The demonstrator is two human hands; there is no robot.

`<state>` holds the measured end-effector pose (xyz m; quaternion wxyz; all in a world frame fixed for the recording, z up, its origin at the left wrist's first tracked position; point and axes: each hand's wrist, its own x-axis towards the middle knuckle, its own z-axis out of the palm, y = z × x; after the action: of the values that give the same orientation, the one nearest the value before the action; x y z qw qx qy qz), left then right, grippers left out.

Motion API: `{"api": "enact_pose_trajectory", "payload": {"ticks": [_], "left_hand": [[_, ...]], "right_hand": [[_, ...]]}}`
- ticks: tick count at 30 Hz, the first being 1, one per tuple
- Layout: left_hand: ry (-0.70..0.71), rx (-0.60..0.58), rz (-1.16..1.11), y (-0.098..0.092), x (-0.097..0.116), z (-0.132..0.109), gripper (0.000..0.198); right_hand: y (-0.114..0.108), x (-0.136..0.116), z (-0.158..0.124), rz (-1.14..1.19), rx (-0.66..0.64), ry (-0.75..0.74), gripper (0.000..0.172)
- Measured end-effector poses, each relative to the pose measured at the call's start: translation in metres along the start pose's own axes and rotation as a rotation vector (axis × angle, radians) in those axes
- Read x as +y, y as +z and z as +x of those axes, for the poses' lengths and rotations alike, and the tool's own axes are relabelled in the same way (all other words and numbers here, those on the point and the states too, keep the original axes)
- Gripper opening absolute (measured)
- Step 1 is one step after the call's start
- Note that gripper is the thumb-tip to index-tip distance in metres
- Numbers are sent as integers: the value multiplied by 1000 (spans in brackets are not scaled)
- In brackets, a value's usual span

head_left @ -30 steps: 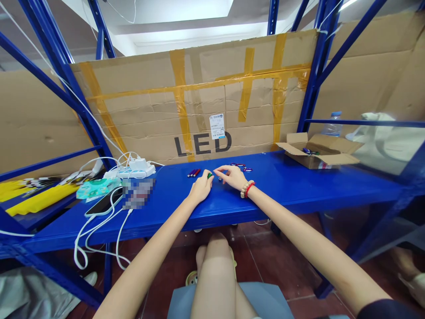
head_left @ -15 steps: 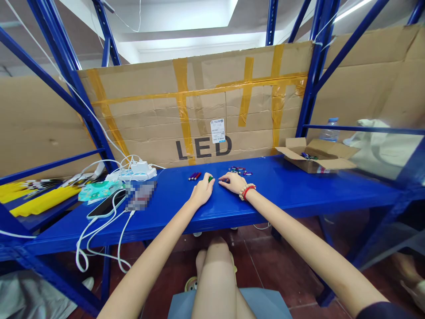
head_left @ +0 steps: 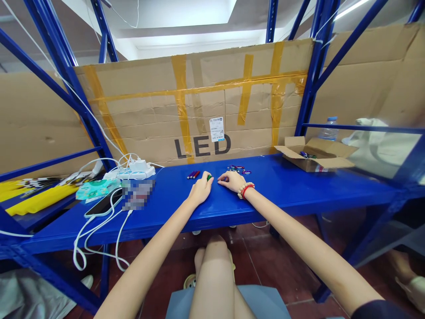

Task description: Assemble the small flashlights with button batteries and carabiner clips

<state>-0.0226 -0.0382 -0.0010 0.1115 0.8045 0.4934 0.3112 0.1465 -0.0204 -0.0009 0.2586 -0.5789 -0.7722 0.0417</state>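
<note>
I have the left hand (head_left: 200,189) gripping a small green piece (head_left: 209,177) over the worktop (head_left: 299,190), apparently to steady it, but cannot tell whether the curled right hand (head_left: 233,182), near coloured pieces (head_left: 237,167) probably placed far-right for reach, holds anything.

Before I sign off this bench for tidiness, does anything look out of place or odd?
Yes, the white cables: they droop in loose loops past the front edge of the blue table, where they might snag. No spill or breakage stands out.
</note>
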Motion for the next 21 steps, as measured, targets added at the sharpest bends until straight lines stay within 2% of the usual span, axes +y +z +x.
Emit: {"api": "enact_pose_trajectory", "payload": {"ticks": [5, 10, 16, 21], "left_hand": [[-8, 0, 2, 1, 0, 1, 17], [-21, -8, 0, -1, 4, -1, 16], [-2, 3, 1, -1, 3, -1, 17], [29, -21, 26, 0, 0, 0, 18]], "right_hand": [[2, 2, 2, 11, -7, -11, 20], [8, 7, 7, -60, -6, -141, 22], [9, 8, 5, -50, -23, -122, 24], [8, 7, 5, -14, -37, -174, 20]]}}
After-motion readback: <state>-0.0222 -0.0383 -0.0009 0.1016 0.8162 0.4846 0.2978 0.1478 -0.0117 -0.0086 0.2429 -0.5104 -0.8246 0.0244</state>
